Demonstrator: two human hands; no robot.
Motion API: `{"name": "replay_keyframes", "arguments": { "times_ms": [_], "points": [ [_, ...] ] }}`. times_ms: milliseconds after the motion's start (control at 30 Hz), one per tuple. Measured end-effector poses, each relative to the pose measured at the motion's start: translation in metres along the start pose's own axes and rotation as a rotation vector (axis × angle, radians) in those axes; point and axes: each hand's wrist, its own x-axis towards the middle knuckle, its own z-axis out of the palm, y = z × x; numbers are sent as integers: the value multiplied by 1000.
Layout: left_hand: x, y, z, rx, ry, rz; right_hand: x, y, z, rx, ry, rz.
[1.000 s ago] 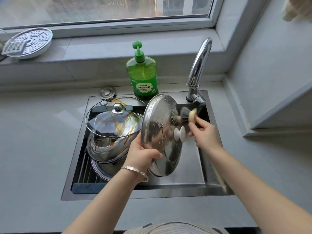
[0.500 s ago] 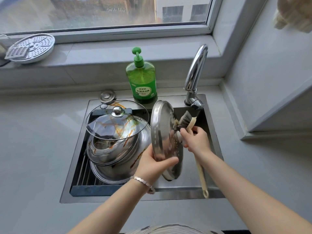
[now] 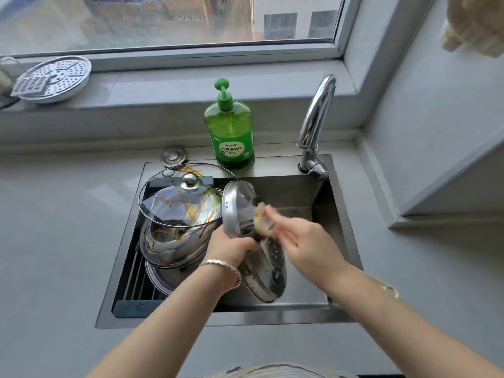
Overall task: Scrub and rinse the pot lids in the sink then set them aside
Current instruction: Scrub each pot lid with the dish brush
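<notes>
- Left hand (image 3: 229,248) gripped the steel lid (image 3: 266,268) at its rim, with fingers curled round the edge and the thumb across the near face. A bracelet (image 3: 223,266) sat on that wrist.
- Right hand (image 3: 305,241) was closed about the scrubbing brush (image 3: 259,218) close to its head. Motion blur hid the exact finger placement.
- On the window sill at far left lay a perforated steamer plate (image 3: 62,75), with a small grater (image 3: 28,87) resting on it.
- A round metal plug (image 3: 174,155) sat on the counter just behind the sink's back-left corner.
- The left half of the sink (image 3: 245,320) held stacked steel pots (image 3: 174,246), with a slatted rack (image 3: 133,279) showing beside them.
- A glass lid (image 3: 169,208), streaked with orange residue, lay tilted on top of the stack, knob uppermost.
- The steel lid stood on edge and tilted over the basin, just right of the stack, with suds speckling its lower face. Whether its lower rim touched the sink floor could not be determined.
- The brush's dark bristles were pressed against the lid's upper face, and the handle's loop end showed beyond the right forearm.
- A green soap bottle (image 3: 231,132) with a pump stood upright on the sink's rear ledge.
- A chrome faucet (image 3: 316,118) rose at the back-right corner; no water stream was discernible.
- A pale cloth (image 3: 474,23) hung at the top right.
</notes>
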Motion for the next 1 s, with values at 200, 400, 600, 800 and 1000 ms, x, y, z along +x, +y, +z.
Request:
{"name": "replay_keyframes", "arguments": {
  "times_ms": [200,400,600,800,1000],
  "points": [
    [-10,4,-4,2,-98,3,25,15,-9,125,86,273],
    [-9,10,-7,18,-81,24,13,-13,4,131,139,67],
    [-11,7,-3,95,-56,15,10,-22,-1,198,-9,-28],
    [-16,3,4,270,-155,46,39,-3,-24,169,15,140],
    [-11,3,2,285,-87,72,22,-7,-16,210,-25,50]
  ]
}}
